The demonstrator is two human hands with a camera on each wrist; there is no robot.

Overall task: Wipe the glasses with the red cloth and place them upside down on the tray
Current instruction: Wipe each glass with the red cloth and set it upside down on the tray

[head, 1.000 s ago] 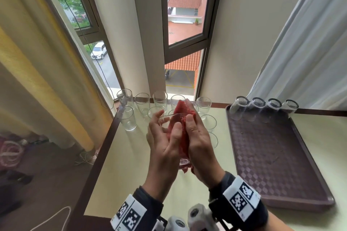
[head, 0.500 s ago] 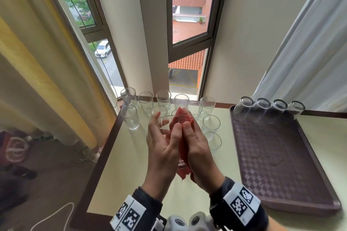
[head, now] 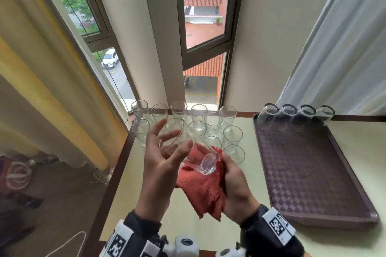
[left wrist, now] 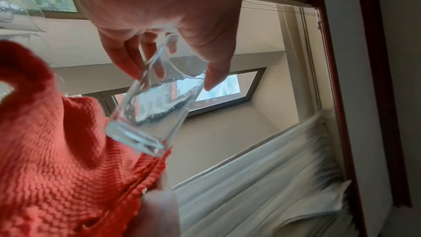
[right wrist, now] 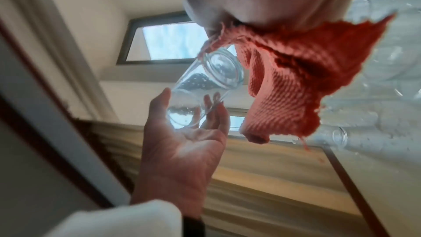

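Up front, the left hand (head: 160,160) holds a clear glass (head: 189,148) tilted on its side, thumb on one wall and fingers on the other near the rim, a loose grip, fingers only partly curled. The glass's thick base points toward 4 o'clock and touches the red cloth (head: 200,188), which the right hand (head: 234,183) grasps bunched in its palm. Both hands hover above the pale counter (head: 208,233). At 12 o'clock stand upright glasses (head: 213,125) in a cluster by the window (head: 204,16). At 2 o'clock, a dark checked tray (head: 309,173) carries four upturned glasses (head: 296,117) along its far edge. Curtains hang on both sides.
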